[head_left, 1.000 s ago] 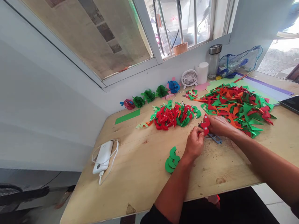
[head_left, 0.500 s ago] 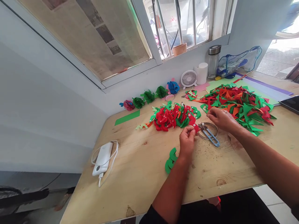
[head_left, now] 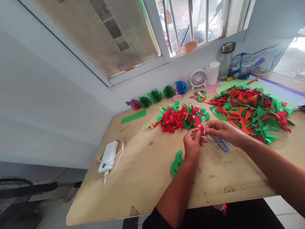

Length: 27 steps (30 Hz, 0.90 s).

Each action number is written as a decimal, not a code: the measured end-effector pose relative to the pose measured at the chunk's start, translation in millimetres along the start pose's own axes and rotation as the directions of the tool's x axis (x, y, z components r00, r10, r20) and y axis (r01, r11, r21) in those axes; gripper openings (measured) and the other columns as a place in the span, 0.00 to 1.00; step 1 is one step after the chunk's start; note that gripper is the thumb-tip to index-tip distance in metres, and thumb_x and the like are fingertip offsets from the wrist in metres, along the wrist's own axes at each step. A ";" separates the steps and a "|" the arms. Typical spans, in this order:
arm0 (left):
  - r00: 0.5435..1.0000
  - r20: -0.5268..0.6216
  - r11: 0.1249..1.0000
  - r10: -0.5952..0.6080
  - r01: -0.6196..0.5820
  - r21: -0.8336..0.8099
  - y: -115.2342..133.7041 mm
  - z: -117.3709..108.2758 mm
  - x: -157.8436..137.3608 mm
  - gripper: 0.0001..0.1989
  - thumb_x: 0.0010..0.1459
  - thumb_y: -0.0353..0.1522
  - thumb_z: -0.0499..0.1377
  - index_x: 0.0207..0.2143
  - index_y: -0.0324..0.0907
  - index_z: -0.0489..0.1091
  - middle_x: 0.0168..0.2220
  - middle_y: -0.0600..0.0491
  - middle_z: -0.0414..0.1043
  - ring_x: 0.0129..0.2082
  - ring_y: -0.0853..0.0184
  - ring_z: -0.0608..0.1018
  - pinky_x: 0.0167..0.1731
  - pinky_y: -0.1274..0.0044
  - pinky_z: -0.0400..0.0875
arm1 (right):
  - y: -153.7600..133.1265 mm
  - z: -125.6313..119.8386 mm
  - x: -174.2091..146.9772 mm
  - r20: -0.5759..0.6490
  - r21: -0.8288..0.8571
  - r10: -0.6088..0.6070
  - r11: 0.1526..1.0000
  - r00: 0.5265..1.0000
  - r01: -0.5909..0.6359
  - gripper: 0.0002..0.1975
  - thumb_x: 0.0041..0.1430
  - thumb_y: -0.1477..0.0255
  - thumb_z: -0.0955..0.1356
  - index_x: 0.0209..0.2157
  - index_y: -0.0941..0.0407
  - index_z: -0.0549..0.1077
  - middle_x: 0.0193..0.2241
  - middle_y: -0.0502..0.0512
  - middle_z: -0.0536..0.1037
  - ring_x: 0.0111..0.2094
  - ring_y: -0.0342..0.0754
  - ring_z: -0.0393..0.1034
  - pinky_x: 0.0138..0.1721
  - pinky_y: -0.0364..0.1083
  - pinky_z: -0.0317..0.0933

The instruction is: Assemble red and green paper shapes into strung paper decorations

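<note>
My left hand pinches a red paper cutout between thumb and fingers, over the table. My right hand is closed at the fingertips, right beside the cutout's edge; what sits in that pinch is too small to make out. Under the right hand, partly hidden, lie a blue-handled utility knife and a round ring. Just beyond my left hand is a heap of red and green paper cutouts, some bearing small white squares. Several green curved cutouts rest by my left forearm.
Paper scraps are piled on the right. Along the wall stand paper flowers, a small fan, a white cylinder and a glass bottle. A power bank with its cable lies left, below a green strip.
My right hand has moved left from beside the scrap pile to the red cutout, now covering part of the knife and ring. My left hand keeps its hold. The view has shifted slightly.
</note>
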<state>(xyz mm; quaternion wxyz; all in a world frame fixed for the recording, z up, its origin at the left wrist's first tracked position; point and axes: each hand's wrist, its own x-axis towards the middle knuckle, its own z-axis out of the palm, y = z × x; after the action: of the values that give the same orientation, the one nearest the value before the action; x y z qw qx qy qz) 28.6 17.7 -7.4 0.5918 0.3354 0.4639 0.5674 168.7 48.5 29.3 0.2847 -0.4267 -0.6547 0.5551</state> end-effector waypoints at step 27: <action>0.998 0.007 0.997 -0.062 0.062 -0.039 3.0 -0.4 -3.0 0.15 0.42 0.39 0.66 0.28 0.36 0.71 0.25 0.48 0.77 0.20 0.71 0.75 0.21 0.80 0.65 | 7.7 3.2 4.0 -0.224 -0.041 0.025 0.999 0.974 -0.035 0.12 0.47 0.61 0.68 0.26 0.57 0.70 0.18 0.47 0.67 0.19 0.40 0.57 0.19 0.41 0.49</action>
<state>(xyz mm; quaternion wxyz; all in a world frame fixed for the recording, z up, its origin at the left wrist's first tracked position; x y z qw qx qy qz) 27.3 15.1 -4.3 0.6170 0.3111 0.4611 0.5567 166.0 50.6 20.7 0.3384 -0.5025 -0.6242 0.4933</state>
